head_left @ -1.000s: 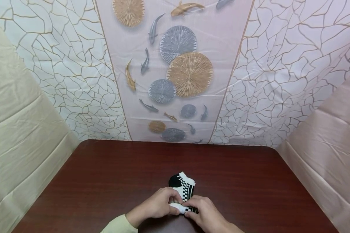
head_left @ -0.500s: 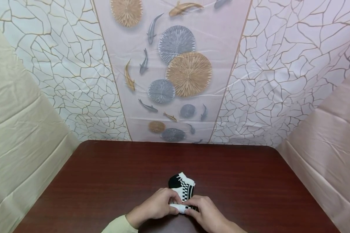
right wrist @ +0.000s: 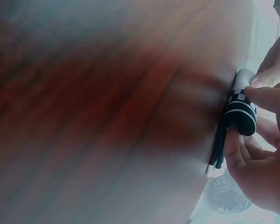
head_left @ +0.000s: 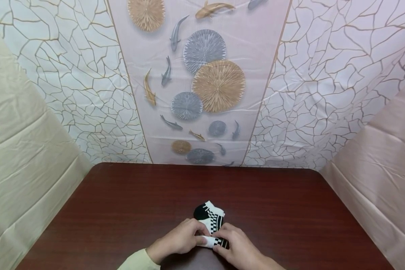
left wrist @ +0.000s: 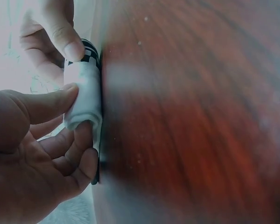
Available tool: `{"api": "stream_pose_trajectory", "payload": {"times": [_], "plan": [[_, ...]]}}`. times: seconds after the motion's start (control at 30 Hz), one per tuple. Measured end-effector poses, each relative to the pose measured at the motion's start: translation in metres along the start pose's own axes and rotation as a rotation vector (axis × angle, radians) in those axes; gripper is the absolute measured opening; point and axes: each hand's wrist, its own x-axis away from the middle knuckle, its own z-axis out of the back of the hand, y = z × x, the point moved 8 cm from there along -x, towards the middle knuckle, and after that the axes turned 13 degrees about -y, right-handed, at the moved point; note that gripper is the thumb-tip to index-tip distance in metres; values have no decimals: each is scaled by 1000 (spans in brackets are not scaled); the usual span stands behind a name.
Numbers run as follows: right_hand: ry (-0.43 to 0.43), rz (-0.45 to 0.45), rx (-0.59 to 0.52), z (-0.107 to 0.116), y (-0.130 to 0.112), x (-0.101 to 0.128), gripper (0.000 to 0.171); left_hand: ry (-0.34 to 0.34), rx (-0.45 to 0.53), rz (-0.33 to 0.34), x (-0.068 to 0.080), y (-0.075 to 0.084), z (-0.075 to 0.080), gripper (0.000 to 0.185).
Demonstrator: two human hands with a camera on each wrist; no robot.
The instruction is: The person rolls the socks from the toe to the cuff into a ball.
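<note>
Rolling is under way: the left hand (head_left: 177, 240) and right hand (head_left: 237, 247) both pinch the rolled near end of the black-and-white checkered cotton sock (head_left: 210, 220) — flat on the dark red wooden table (head_left: 121, 210). Next, probably, even forward rolling — keeping it tight.

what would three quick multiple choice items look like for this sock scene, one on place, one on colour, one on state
1. Where does the sock lie on the table?
A. near the front edge, by the hands
B. at the far left corner
C. against the back wall

2. What colours is the sock?
A. red and yellow
B. black and white
C. plain grey

3. What state is the near end of the sock in?
A. spread flat
B. rolled up
C. hanging off the table

Answers: 1 A, the sock sits just beyond the left hand and the right hand. 2 B, the head view shows black and white checks and stripes. 3 B, the left wrist view shows a rolled white end pinched by both hands.
</note>
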Motion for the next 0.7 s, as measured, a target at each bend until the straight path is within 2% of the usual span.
{"api": "stream_pose_trajectory", "payload": {"times": [0.3,0.7], "plan": [[33,11,41,0,-3,1,42,-4,-8,-2,1,1,1,9],[10,53,16,0,-3,-1,26,13,17,16,3,1,2,13]]}}
